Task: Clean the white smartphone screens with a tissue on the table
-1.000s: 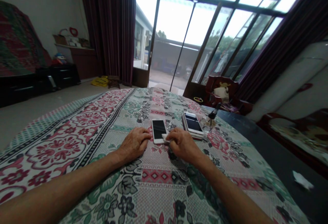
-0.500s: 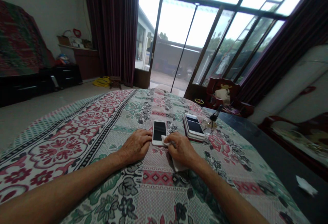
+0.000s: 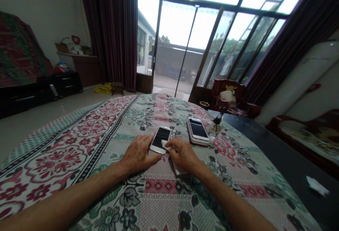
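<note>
A white smartphone with a dark screen lies slightly turned on the patterned tablecloth. My left hand rests along its left side, thumb stretched out below the lower edge and fingers apart from the thumb. My right hand is closed on a white tissue, whose tip touches the lower right of the screen. More of the white tissue hangs below the palm, partly hidden by the hand. To the right lies a stack of phones, the top one white with its screen up.
Beyond the stack stands a clear glass bottle with a black top. A crumpled white tissue lies on the dark surface at right. A wooden chair is behind the table, near the glass doors.
The phone has turned clockwise and shifted slightly left. My left thumb has spread out below it. My right hand, still holding the tissue, has moved a little left.
</note>
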A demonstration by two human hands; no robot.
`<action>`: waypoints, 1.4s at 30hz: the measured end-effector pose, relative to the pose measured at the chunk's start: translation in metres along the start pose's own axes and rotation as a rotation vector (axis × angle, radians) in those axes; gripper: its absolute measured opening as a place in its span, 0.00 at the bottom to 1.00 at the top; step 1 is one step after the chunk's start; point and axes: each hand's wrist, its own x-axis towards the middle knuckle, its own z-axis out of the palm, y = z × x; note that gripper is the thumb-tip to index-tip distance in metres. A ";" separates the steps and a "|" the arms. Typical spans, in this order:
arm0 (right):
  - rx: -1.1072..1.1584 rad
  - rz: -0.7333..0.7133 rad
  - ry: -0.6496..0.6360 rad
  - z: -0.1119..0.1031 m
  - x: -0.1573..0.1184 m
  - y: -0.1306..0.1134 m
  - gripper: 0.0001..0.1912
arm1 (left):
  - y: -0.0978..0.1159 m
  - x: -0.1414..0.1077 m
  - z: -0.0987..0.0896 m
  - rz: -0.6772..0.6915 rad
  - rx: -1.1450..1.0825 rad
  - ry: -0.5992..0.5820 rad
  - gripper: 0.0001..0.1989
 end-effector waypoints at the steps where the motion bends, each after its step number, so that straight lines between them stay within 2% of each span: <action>1: 0.013 0.012 -0.004 0.000 0.000 0.000 0.16 | 0.002 0.000 0.001 -0.006 0.008 -0.006 0.23; 5: 0.107 0.109 -0.048 -0.010 0.000 0.002 0.13 | 0.010 0.004 0.009 -0.034 0.034 0.006 0.32; 9: 0.083 0.162 0.004 -0.020 0.002 0.004 0.14 | 0.012 0.010 0.010 -0.068 0.046 0.018 0.35; 11: 0.084 0.179 0.012 -0.022 0.002 0.005 0.13 | 0.008 0.011 0.004 -0.010 -0.015 -0.051 0.34; 13: 0.103 0.184 0.006 -0.021 0.002 0.006 0.14 | 0.000 0.009 -0.004 0.070 -0.090 -0.172 0.35; 19: 0.110 0.182 -0.004 -0.012 0.001 0.009 0.14 | -0.022 0.001 -0.012 0.092 -0.144 -0.189 0.31; 24: 0.056 0.083 0.051 -0.002 0.003 0.013 0.16 | -0.021 0.006 -0.014 0.125 -0.163 -0.186 0.28; 27: -0.025 -0.030 0.015 -0.001 0.003 0.011 0.16 | -0.020 0.007 -0.016 0.129 -0.163 -0.191 0.27; 29: -0.091 -0.067 -0.036 -0.003 0.003 0.008 0.16 | -0.019 0.007 -0.015 0.126 -0.165 -0.178 0.27; 32: -0.164 -0.021 -0.055 -0.008 0.003 0.004 0.15 | -0.013 0.007 -0.010 0.067 -0.138 -0.113 0.28; 35: -0.173 0.029 -0.011 -0.011 0.004 0.003 0.15 | 0.001 0.008 0.003 0.006 -0.065 -0.041 0.36; 38: -0.170 0.019 0.005 -0.011 0.004 0.002 0.16 | 0.015 0.011 0.018 -0.040 0.029 0.036 0.42; 40: -0.179 0.018 0.004 -0.011 0.004 0.002 0.15 | 0.018 0.014 0.024 -0.055 0.067 0.058 0.42; 42: -0.191 0.025 -0.001 -0.012 0.003 0.004 0.15 | 0.012 0.015 0.021 -0.031 0.062 0.022 0.38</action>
